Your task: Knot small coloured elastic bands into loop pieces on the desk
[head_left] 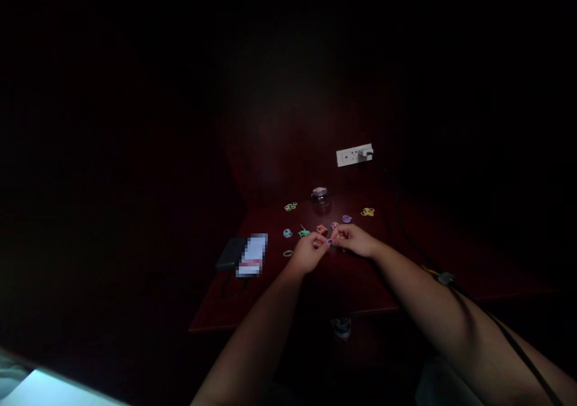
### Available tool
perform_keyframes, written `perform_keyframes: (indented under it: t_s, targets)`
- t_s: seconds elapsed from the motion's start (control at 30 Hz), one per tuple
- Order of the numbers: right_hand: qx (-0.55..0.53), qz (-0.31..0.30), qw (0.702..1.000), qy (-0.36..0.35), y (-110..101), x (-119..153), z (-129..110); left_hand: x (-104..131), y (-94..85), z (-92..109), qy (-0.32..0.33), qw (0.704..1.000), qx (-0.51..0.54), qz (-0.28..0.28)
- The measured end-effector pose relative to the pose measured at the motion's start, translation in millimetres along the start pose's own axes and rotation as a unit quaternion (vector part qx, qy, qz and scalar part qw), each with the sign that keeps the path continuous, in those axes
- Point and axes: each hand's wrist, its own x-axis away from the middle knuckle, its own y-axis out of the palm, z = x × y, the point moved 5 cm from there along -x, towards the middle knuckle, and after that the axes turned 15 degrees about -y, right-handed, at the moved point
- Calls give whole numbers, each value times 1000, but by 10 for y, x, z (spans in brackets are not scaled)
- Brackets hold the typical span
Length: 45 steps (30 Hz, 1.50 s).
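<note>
My left hand (310, 253) and my right hand (354, 240) meet over the dark red table. Between their pinched fingertips is a small purple-blue hair tie (330, 242), partly covered by the fingers. Just behind the hands lie little heaps of hair ties: a green one (303, 232), an orange-red one (321, 230) and a pink one (334, 225). A purple heap (347, 219) and a yellow heap (368, 212) are farther right. To the left are a blue heap (287, 233), a single pale loop (288, 253) and a mixed-colour group (291, 206).
A clear lidded jar (320, 196) stands at the back of the table (270, 301). On the left a phone (252, 254), blurred out, rests against a black object (231, 254). A wall socket (354, 155) holds a plug, and a dark cable runs along the right. The surroundings are very dark.
</note>
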Motion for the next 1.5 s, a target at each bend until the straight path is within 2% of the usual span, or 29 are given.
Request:
perform_keyframes:
  t_s: [0.2,0.5,0.7,0.9,1.03,1.23,1.5]
  targets:
    - [4,-11,1000,5,9,-4,-25,-6,-7,-27,3,1000,-7,9]
    - [49,-1,999,1,-25,-9,3,-4,37,-5,6,998,50,-26]
    - [60,-8,998,-8,-17,-16,12,6,33,-3,-8,999,33,-26]
    - [53,18,998,-1,-30,-15,10,28,48,39,-23,998,18,-49]
    - [34,6,999,-8,-18,-16,-17,38,44,54,-28,998,16,-54]
    - [45,44,998,-5,-54,-18,-11,9,55,7,-20,998,-2,-61]
    - [38,27,999,-9,-30,-14,-36,-6,52,-17,-22,998,-3,-56]
